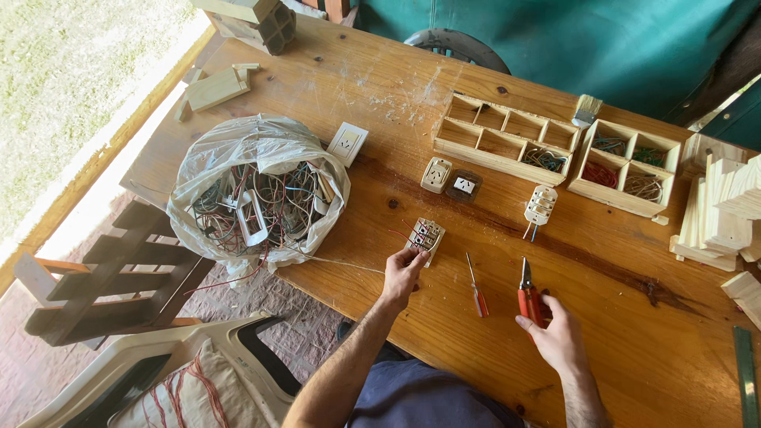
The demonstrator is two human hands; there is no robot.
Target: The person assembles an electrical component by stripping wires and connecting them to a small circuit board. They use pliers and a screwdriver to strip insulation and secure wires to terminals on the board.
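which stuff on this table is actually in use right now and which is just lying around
In use:
left hand on the switch module
right hand on the red pliers
screwdriver between the hands

Lying about:
bag of wires
white wall socket
paintbrush
wooden trays
stacked wood pieces

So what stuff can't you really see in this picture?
- Head view: the left hand covers part of the switch module, so its grip is unclear.
- The right hand covers the lower handles of the red pliers.
- The plastic bag hides most of its wire tangle.
- The stacked wood pieces are cut off by the right edge.
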